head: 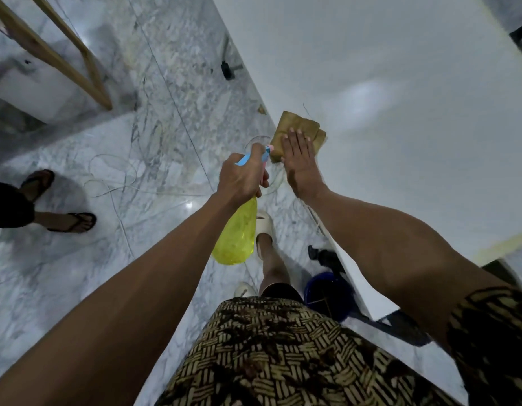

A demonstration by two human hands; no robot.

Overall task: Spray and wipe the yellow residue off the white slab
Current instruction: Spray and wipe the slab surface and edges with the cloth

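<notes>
A big white slab point(400, 83) fills the upper right of the head view. On its left edge lies a folded brown cloth point(298, 126), and my right hand point(299, 162) presses flat on it with straight fingers. My left hand point(242, 177) grips the neck of a yellow spray bottle point(236, 235) with a blue and pink trigger head point(254, 156); the bottle hangs down over the floor, just left of the slab's edge. Yellow residue shows as a faint streak point(500, 246) on the slab at the lower right and another along its far right edge point(500, 33).
Grey marble floor point(107, 259) lies left of the slab, with thin white cords looping on it. Another person's sandalled feet point(69, 221) stand at the left. A wooden frame point(87, 68) leans at the upper left. A blue bucket point(330, 294) sits under the slab near my legs.
</notes>
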